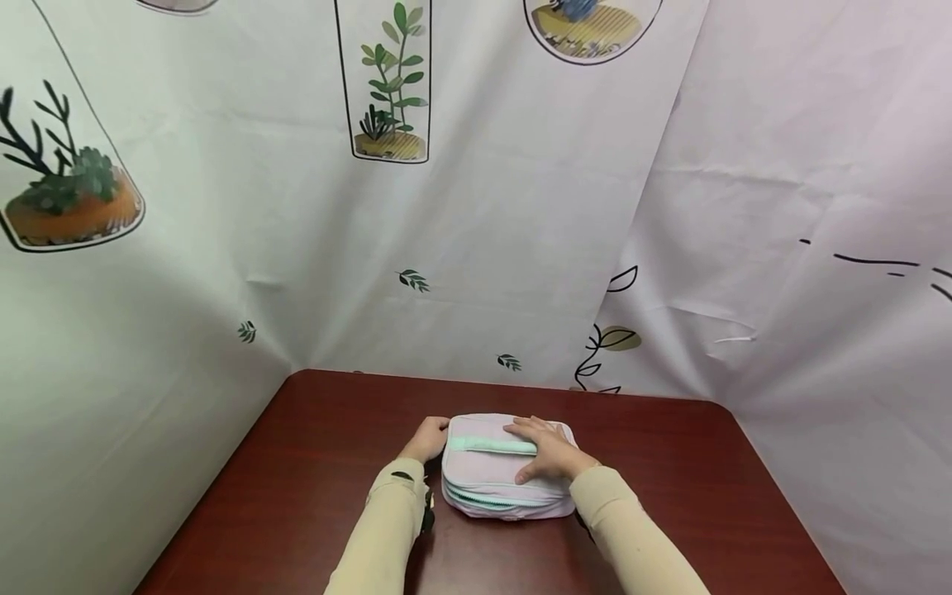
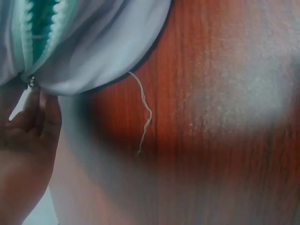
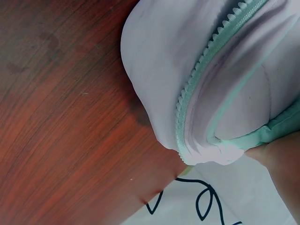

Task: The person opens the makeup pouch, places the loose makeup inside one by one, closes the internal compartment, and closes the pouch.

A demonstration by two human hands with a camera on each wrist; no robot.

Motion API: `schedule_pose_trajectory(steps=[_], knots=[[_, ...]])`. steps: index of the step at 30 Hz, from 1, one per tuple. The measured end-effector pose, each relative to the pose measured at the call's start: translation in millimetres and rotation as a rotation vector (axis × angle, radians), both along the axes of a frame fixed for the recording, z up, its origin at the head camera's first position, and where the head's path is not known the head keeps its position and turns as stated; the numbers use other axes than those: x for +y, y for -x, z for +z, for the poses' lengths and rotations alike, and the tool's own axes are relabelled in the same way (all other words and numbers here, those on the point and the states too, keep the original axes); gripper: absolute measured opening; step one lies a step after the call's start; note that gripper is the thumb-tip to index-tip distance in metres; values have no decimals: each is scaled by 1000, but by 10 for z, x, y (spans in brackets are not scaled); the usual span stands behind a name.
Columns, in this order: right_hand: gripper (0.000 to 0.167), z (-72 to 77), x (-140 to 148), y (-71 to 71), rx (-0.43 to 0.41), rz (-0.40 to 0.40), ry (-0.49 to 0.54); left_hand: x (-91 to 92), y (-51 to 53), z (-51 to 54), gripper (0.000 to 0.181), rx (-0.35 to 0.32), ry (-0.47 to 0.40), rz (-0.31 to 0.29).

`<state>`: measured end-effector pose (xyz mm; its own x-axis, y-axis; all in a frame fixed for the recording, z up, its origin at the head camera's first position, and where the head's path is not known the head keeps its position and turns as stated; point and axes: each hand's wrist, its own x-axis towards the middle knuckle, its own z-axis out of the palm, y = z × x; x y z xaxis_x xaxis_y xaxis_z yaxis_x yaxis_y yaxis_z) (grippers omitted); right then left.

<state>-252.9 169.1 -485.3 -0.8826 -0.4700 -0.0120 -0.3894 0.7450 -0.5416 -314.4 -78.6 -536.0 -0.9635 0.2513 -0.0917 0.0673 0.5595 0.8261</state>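
A pale pink zippered bag point(image 1: 476, 469) with a mint carry handle point(image 1: 491, 445) lies on the table. Its mint zipper point(image 3: 190, 91) is partly unzipped, and the teeth stand apart in both wrist views. At the bag's left side my left hand point(image 1: 427, 440) pinches the zipper pull point(image 2: 32, 82) between thumb and fingers. My right hand point(image 1: 550, 453) rests on the bag's top with fingers spread, near the right end of the handle. The inside of the bag is hidden, apart from a strip of green in the zipper gap.
The reddish-brown table point(image 1: 335, 512) extends around the bag. A loose pale thread point(image 2: 146, 115) hangs from the bag's edge onto the wood. Behind the table hangs a white cloth point(image 1: 521, 248) printed with plants.
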Motion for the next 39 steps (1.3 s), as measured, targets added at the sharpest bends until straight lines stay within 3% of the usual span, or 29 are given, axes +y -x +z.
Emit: schedule_pose_trajectory(steps=[6, 14, 20, 23, 28, 31, 34, 39], knots=[[83, 7, 15, -2, 4, -13, -19, 2, -8, 118, 20, 95, 72, 23], [83, 10, 14, -10, -4, -17, -33, -7, -7, 169, 20, 147, 125, 69], [83, -11, 16, -15, 3, -4, -25, -31, 0, 151, 19, 104, 53, 102], [83, -35, 21, -9, 5, 4, -27, -37, -8, 148, 14, 80, -13, 146], [84, -53, 17, -4, 6, 5, -30, -20, -29, 162, 7, 132, -50, 231], [84, -49, 10, -2, 5, 3, -33, -18, -44, 159, 8, 192, 31, 192], [84, -35, 5, -11, 4, -3, -39, -44, -61, 160, 10, 233, 147, 109], [83, -15, 3, -18, -1, -22, -42, -168, -71, 190, 8, 226, 211, 28]])
